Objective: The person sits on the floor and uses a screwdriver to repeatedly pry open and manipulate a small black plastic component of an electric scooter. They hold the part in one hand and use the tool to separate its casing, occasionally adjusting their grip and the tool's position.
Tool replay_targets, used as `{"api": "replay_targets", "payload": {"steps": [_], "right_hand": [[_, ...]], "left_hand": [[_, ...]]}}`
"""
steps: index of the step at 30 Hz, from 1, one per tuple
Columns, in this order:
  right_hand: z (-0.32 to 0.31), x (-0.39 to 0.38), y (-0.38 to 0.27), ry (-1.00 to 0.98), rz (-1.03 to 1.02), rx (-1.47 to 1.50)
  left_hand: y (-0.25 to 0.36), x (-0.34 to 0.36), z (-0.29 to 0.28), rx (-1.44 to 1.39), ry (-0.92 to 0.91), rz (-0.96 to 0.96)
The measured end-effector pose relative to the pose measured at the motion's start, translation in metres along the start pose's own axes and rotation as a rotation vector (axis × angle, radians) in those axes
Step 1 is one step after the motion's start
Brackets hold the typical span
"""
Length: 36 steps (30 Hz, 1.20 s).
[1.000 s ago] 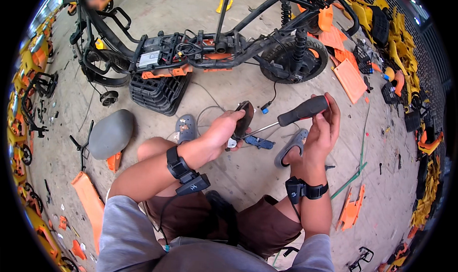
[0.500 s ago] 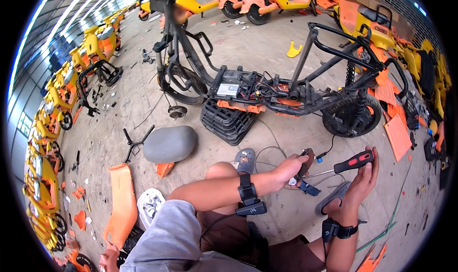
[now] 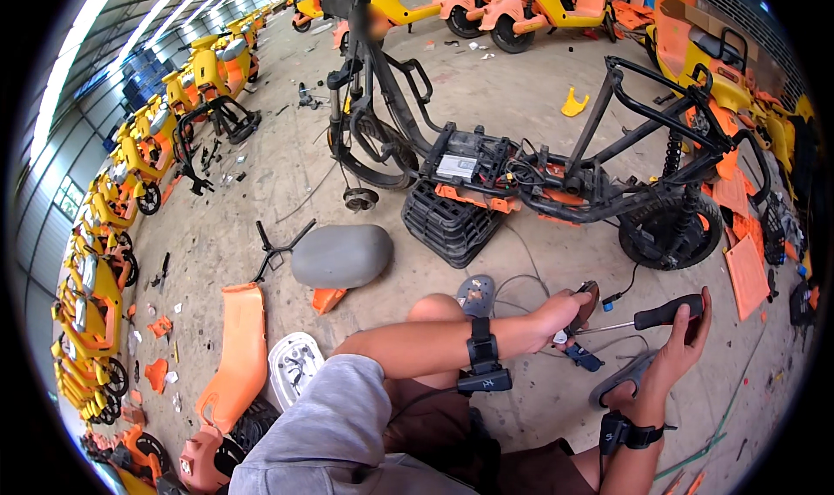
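My left hand (image 3: 558,314) is closed on a small dark part (image 3: 587,297) with a pale piece at its lower end. My right hand (image 3: 682,346) grips a screwdriver with a dark handle (image 3: 656,314), whose metal shaft points left to that part. Just below them on the floor lies a small dark blue piece (image 3: 584,356). Thin cables and a blue-tipped connector (image 3: 608,305) are nearby. Ahead stands a stripped black scooter frame (image 3: 591,174) with exposed wiring and a silver box, over a black crate (image 3: 443,226).
A grey seat (image 3: 341,254), a black bracket (image 3: 274,256), an orange panel (image 3: 236,356) and a white tray (image 3: 295,366) lie on the left. An orange flat panel (image 3: 744,282) lies at right. Rows of yellow scooters (image 3: 208,69) line the left and back. Scattered pieces cover parts of the floor.
The view has swung up and left, showing more scooters and roof. My hands now sit lower and further right in view, still holding the part and screwdriver.
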State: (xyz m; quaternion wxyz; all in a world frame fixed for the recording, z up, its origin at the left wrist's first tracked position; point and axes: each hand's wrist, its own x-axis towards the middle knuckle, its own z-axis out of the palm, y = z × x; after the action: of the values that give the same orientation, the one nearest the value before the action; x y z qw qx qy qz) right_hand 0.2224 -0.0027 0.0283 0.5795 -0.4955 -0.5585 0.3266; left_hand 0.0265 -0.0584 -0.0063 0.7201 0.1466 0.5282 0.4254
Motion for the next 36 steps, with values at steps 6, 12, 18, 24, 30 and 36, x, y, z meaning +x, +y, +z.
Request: {"api": "replay_targets", "payload": {"steps": [6, 12, 18, 24, 30, 36], "right_hand": [[-0.008, 0.004, 0.017, -0.112, -0.051, 0.456], [0.003, -0.008, -0.006, 0.009, -0.016, 0.115], [0.0, -0.008, -0.017, -0.106, -0.051, 0.205], [-0.007, 0.005, -0.008, -0.051, -0.125, 0.146], [-0.01, 0.002, 0.002, -0.072, -0.14, 0.404], [-0.005, -0.004, -0.006, -0.044, -0.092, 0.19]], "left_hand": [[-0.001, 0.001, -0.001, -0.012, -0.002, 0.012], [-0.004, 0.003, -0.004, -0.008, 0.008, 0.0], [0.001, 0.004, -0.009, -0.068, -0.015, -0.043], [0.005, 0.001, -0.001, -0.039, -0.046, -0.021], [0.001, 0.002, -0.004, -0.029, -0.066, -0.011], [0.003, 0.009, 0.001, -0.06, 0.03, -0.013]]}}
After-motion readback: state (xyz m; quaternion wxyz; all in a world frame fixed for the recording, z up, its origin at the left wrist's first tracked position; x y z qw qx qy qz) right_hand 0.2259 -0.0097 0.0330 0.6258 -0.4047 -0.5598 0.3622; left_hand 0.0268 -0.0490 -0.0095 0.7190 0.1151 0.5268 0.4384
